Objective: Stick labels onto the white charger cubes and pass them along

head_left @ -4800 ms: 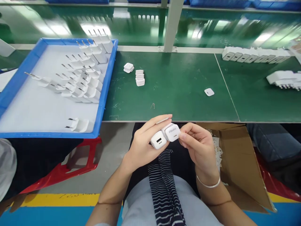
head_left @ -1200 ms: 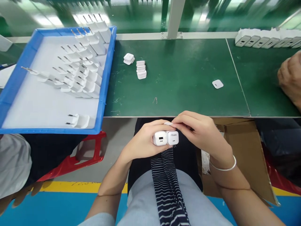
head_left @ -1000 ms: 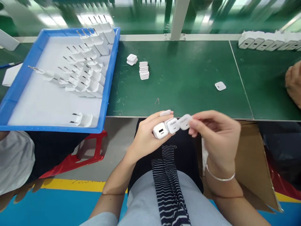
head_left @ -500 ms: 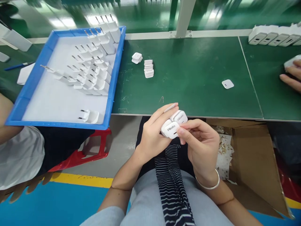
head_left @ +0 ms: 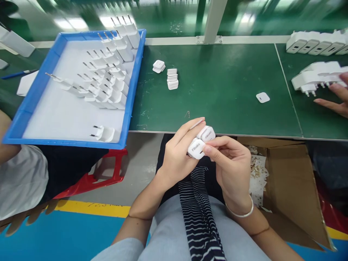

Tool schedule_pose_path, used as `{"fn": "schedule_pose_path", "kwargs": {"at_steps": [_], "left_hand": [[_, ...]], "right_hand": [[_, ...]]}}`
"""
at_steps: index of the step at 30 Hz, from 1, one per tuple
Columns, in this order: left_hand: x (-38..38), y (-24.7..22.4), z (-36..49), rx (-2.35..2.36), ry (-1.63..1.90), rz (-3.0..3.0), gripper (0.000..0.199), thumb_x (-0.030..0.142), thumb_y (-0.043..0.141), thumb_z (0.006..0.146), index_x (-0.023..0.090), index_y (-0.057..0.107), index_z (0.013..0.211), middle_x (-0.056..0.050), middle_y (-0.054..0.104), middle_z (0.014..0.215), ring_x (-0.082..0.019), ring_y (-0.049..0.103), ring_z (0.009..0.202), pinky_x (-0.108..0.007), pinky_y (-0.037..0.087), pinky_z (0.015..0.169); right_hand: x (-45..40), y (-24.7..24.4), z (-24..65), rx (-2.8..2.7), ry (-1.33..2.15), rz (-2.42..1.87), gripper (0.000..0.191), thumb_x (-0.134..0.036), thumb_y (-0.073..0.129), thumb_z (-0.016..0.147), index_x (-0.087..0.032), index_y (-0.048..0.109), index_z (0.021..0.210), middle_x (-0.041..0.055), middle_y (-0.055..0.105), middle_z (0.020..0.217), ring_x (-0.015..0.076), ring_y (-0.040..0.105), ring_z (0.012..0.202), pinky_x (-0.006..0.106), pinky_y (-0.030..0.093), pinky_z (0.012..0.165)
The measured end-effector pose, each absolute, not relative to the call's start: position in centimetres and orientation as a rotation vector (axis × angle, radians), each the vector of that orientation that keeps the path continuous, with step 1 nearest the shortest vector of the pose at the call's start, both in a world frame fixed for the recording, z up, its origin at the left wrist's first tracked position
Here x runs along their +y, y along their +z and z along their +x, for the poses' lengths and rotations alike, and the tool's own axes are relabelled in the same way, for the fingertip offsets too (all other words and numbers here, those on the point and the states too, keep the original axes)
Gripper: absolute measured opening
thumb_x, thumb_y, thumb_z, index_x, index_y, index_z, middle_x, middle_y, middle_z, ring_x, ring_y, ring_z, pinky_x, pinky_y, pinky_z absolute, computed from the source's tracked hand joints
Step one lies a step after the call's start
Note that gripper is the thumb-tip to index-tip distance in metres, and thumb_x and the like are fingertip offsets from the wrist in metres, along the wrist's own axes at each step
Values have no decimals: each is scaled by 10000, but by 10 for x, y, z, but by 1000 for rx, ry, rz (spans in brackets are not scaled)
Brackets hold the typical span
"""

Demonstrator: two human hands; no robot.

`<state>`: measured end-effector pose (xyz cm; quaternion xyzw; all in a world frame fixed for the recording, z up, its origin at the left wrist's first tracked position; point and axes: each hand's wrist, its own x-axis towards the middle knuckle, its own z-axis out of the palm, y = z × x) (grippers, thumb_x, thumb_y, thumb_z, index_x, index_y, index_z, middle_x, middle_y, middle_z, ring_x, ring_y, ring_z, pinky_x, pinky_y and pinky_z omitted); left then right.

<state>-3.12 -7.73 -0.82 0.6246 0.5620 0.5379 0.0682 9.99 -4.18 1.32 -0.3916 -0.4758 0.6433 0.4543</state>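
Note:
My left hand is wrapped round two small white rounded-square charger covers, held side by side just off the table's front edge. Both are printed "Fibaks", and the nearer one shows a dark port slot. How thick they are behind the faces is hidden by my fingers. A thin white plate is tucked between fingers of the same hand. My right hand has thumb and forefinger closed at the right edge of the nearer cover. On the table beyond lie a short pile of covers and a leaning row of covers.
A blue tray on the left holds several white plug chargers. A single cover lies to the right. A co-worker's hand touches a row of plugs. An open cardboard box stands below the table.
The held covers have tilted slightly, with my right fingertips still at the edge. At right, the co-worker's hand has shifted and a row of plugs now shows beside it.

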Motion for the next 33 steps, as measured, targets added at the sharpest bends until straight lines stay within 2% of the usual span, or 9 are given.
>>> {"fn": "schedule_pose_path", "kwargs": {"at_steps": [12,16,21,29,33], "left_hand": [[-76,-9,-30,1696,1639,1916,395,120,701,899,132,638,1288,-156,679,1344,-211,672,1236,-334,595,1047],[-76,-8,-29,1707,1636,1928,375,139,682,919,151,636,1291,-142,682,1344,-216,678,1225,-348,608,1027],[-76,-7,-29,1697,1635,1959,345,157,640,951,151,632,1296,-148,681,1343,-223,682,1218,-360,616,1011],[-76,-6,-29,1699,1618,2001,357,118,640,937,112,633,1294,-171,676,1344,-220,669,1237,-340,597,1040],[-75,-7,-29,1723,1587,2015,376,142,654,936,155,626,1311,-140,673,1363,-222,665,1244,-363,601,1036]], "right_hand": [[-44,8,99,-1238,1494,-957,105,-161,844,783,-247,784,798,-27,739,739,107,620,660,235,500,630],[-45,9,97,-1225,1455,-965,136,-152,846,776,-224,730,773,-33,702,719,101,606,649,225,498,614],[-45,9,97,-1132,1497,-959,284,-153,876,738,-218,603,774,-61,630,670,95,574,607,226,488,601],[-44,8,98,-1140,1514,-959,285,-148,860,752,-216,584,767,-54,613,678,97,561,626,232,477,615],[-44,9,95,-1158,1500,-951,290,-146,847,767,-220,567,765,-60,576,670,96,536,624,228,454,582]]}}
